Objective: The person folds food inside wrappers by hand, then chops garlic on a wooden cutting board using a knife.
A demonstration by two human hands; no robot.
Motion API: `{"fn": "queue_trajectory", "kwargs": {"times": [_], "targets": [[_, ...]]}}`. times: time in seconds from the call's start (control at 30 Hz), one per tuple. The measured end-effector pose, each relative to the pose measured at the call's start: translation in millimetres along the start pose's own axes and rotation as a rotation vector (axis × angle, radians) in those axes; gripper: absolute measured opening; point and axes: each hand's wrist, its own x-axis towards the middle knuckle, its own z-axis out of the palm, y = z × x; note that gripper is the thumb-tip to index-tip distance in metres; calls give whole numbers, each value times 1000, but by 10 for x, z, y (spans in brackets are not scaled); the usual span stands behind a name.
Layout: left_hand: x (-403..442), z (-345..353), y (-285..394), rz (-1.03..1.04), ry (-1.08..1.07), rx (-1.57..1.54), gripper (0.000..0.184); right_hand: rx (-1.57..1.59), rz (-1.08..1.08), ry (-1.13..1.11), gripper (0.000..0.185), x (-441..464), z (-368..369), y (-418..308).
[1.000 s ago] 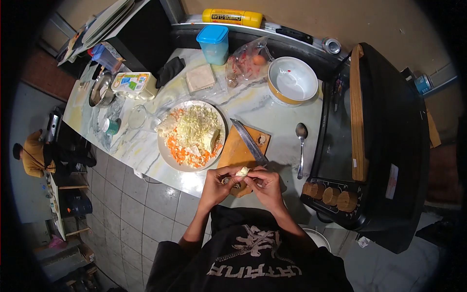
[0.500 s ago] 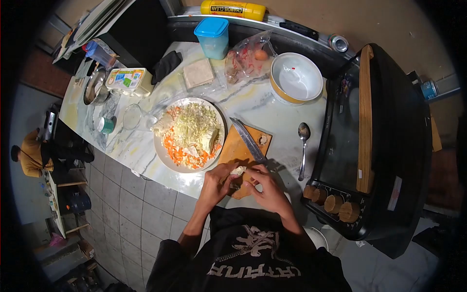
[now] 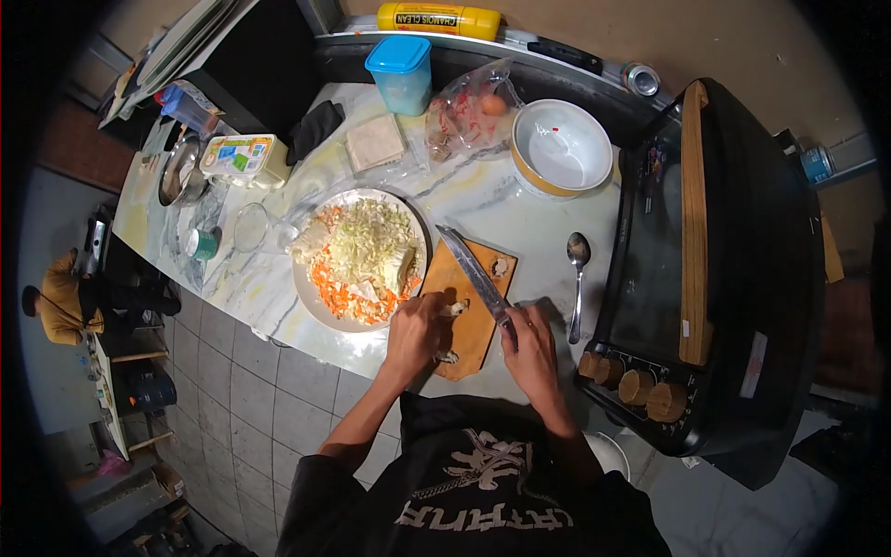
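My left hand [image 3: 417, 331] is closed over the left edge of the wooden cutting board [image 3: 478, 325]. A small pale food piece [image 3: 458, 307], perhaps garlic, pokes out at its fingertips. My right hand [image 3: 533, 351] grips the handle of a knife [image 3: 471, 269], whose blade lies along the board and points away to the upper left. One small pale scrap [image 3: 501, 267] rests at the board's far right corner, another [image 3: 447, 356] near its front edge. Left of the board, a round plate [image 3: 306, 295] bears chopped cabbage [image 3: 367, 232] and diced carrot [image 3: 339, 295].
A spoon [image 3: 577, 278] lies between the board and a black toaster oven [image 3: 650, 269]. Behind stand a white bowl [image 3: 561, 148], a plastic bag with an egg [image 3: 492, 104] and a blue-lidded container [image 3: 401, 79]. A tub [image 3: 246, 160] sits far left; another person [image 3: 63, 297] is beyond.
My hands have parted. The right one has moved from the pale piece to the knife handle; the left has kept the piece and shifted slightly left.
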Motion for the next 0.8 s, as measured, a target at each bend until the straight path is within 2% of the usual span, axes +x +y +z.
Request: {"fn": "queue_trajectory", "kwargs": {"times": [0.03,0.07,0.17,0.33,0.4,0.47,0.6,0.8], "targets": [[-3,6,-7,-87,24,-17,28,-107,18,3,31,-31,11,25],[-11,0,-10,-85,28,-15,28,-213,36,7,31,-61,27,47],[-14,-18,19,-42,50,43,23,-260,89,-13,27,-141,53,88],[-20,88,-59,-13,167,-142,16,-253,140,-60,24,-208,118,148],[-31,111,-72,-15,164,-128,17,-238,137,-82,23,-223,159,182],[-48,110,-65,-20,165,-113,17,-256,73,23,21,-222,214,206],[-93,124,-17,-35,166,-106,18,-261,33,38,20,-215,213,207],[-114,130,10,10,156,-17,19,-226,53,-63,21,-216,173,202]]}}
